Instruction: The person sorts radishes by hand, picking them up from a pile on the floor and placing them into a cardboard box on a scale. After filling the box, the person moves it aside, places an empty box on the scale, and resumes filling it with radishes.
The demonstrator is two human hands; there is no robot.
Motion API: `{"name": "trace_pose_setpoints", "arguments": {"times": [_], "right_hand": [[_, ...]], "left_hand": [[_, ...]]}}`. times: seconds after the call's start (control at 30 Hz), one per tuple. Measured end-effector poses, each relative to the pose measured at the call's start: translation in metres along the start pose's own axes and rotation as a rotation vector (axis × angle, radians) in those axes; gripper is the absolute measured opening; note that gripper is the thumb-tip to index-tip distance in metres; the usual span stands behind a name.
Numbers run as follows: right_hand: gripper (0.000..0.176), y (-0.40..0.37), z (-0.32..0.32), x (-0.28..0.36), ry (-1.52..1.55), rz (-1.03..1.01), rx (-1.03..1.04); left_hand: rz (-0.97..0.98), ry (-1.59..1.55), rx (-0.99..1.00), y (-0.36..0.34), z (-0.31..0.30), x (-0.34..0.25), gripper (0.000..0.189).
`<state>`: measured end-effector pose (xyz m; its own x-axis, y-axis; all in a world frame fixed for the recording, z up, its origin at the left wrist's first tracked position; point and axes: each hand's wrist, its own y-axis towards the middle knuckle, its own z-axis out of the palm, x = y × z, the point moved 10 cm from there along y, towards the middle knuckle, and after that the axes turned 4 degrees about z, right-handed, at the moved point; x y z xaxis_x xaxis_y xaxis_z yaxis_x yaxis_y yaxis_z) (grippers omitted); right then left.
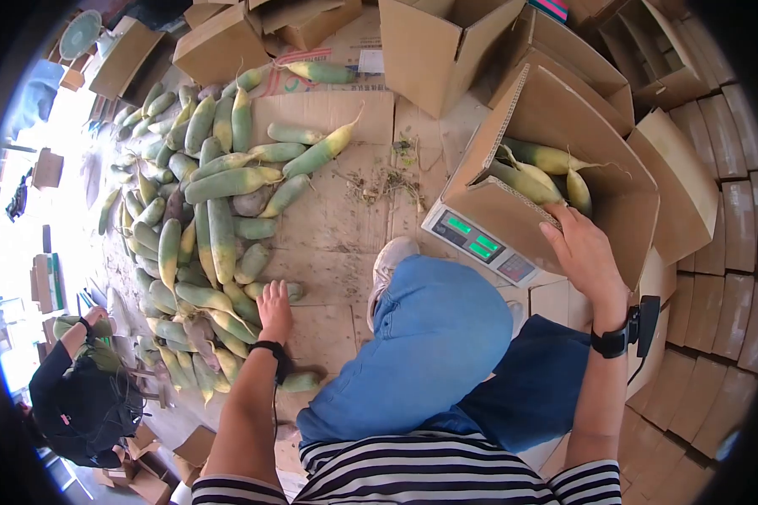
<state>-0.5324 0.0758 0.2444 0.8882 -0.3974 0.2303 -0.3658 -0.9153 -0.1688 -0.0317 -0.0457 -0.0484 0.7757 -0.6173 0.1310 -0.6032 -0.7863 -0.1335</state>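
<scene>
I see a cardboard-covered floor [333,231]. A big heap of green-and-white radishes [219,227] lies straight on it at my left, a weighing scale [480,244] stands on it to the right, dry scraps [387,181] are scattered between them, and open cartons [446,42] sit beyond

Floor of a packing area, covered with flattened cardboard sheets [337,227] on which scraps of dry plant debris [383,181] lie near the middle. Open empty cartons [446,42] stand along the far edge, bundles of flat folded cartons [737,219] are stacked in rows at the right, and a round fan [80,34] sits in the far left corner. Strong daylight [17,210] enters from the left and washes out that side, where a second person in dark clothing [84,404] crouches among small boxes.
</scene>
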Motion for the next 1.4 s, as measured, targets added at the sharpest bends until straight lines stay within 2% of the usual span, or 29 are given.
{"name": "trace_pose_setpoints", "arguments": {"times": [0.07, 0.13, 0.17, 0.27, 0.33, 0.4, 0.43, 0.5, 0.53, 0.6, 0.63, 0.7, 0.73, 0.8, 0.87, 0.93, 1.0, 1.07, 1.1, 1.13, 1.17, 1.2, 1.27, 1.3, 1.33, 1.4], "right_hand": [[0.038, 0.0, 0.0, 0.001, 0.001, 0.009, 0.002], [0.036, 0.0, -0.002, 0.001, 0.044, 0.003, -0.022], [0.036, 0.0, -0.002, 0.0, 0.039, 0.011, -0.018], [0.035, 0.0, 0.0, 0.0, 0.011, 0.023, 0.0], [0.034, 0.001, 0.001, 0.0, 0.039, 0.026, -0.006], [0.034, 0.001, 0.001, 0.0, 0.047, 0.024, -0.011], [0.034, 0.001, -0.001, 0.0, 0.054, 0.018, -0.018], [0.034, 0.002, -0.002, 0.0, 0.051, 0.025, -0.019], [0.035, 0.001, -0.002, 0.001, 0.042, 0.029, -0.011], [0.035, 0.002, -0.001, 0.001, 0.024, 0.043, 0.001], [0.035, 0.002, 0.001, -0.002, 0.002, 0.063, 0.023], [0.035, 0.001, 0.0, -0.001, -0.035, 0.033, -0.023], [0.036, 0.001, 0.0, -0.001, -0.071, 0.011, -0.053], [0.039, 0.001, -0.007, 0.002, -0.099, -0.004, -0.093], [0.045, -0.005, -0.045, 0.041, -0.02, -0.194, -0.396], [0.051, -0.008, -0.054, 0.065, 0.194, -0.314, -0.397], [0.059, -0.011, -0.051, 0.099, 0.435, -0.438, -0.215], [0.07, -0.015, -0.048, 0.127, 0.519, -0.546, -0.157], [0.07, -0.015, -0.051, 0.133, 0.515, -0.544, -0.173], [0.072, -0.01, -0.041, 0.135, 0.63, -0.487, -0.02], [0.075, -0.008, -0.03, 0.135, 0.745, -0.43, 0.135], [0.075, -0.009, -0.03, 0.134, 0.745, -0.436, 0.127], [0.076, -0.011, -0.033, 0.131, 0.749, -0.478, 0.06], [0.076, -0.013, -0.034, 0.13, 0.754, -0.486, 0.056], [0.077, -0.015, -0.039, 0.127, 0.711, -0.507, -0.016], [0.077, -0.02, -0.042, 0.124, 0.673, -0.525, -0.091]], "left_hand": [[0.04, 0.042, 0.034, 0.011, 0.008, -0.004, 0.04], [0.053, 0.096, 0.312, 0.016, 0.04, -0.005, 0.037], [0.045, 0.086, 0.355, 0.02, 0.049, -0.006, 0.031], [0.123, 0.15, 0.462, 0.027, 0.07, -0.009, 0.025], [0.151, 0.161, 0.424, 0.028, 0.074, -0.005, 0.026], [0.194, 0.028, 0.452, 0.03, 0.068, -0.006, 0.054], [0.192, 0.034, 0.445, 0.034, 0.057, -0.006, 0.054], [0.068, -0.248, 0.322, 0.05, 0.006, -0.007, 0.047], [0.066, -0.241, 0.315, 0.057, -0.023, -0.012, 0.047], [-0.128, -0.704, 0.182, 0.073, -0.085, -0.009, 0.051], [-0.127, -0.702, 0.166, 0.078, -0.098, -0.011, 0.051], [-0.191, -1.412, -0.014, 0.089, -0.125, -0.013, 0.057], [-0.177, -1.414, -0.031, 0.096, -0.15, -0.021, 0.057], [-0.071, -1.715, -0.14, 0.108, -0.223, -0.045, 0.058], [-0.017, -1.733, -0.187, 0.115, -0.271, -0.06, 0.057], [0.073, -1.776, -0.24, 0.119, -0.318, -0.079, 0.058], [0.099, -1.81, -0.281, 0.119, -0.346, -0.098, 0.058], [0.12, -1.844, -0.314, 0.115, -0.37, -0.12, 0.058], [0.125, -1.864, -0.319, 0.112, -0.379, -0.131, 0.056], [0.127, -1.884, -0.325, 0.11, -0.388, -0.142, 0.055], [0.157, -1.859, -0.341, 0.108, -0.397, -0.151, 0.063], [0.164, -1.854, -0.348, 0.106, -0.403, -0.151, 0.063], [0.225, -1.605, -0.362, 0.103, -0.418, -0.151, 0.072], [0.278, -1.451, -0.293, 0.102, -0.421, -0.153, 0.074], [0.277, -1.444, -0.295, 0.102, -0.423, -0.151, 0.074], [0.411, -1.039, -0.474, 0.092, -0.446, -0.155, 0.064]]}}
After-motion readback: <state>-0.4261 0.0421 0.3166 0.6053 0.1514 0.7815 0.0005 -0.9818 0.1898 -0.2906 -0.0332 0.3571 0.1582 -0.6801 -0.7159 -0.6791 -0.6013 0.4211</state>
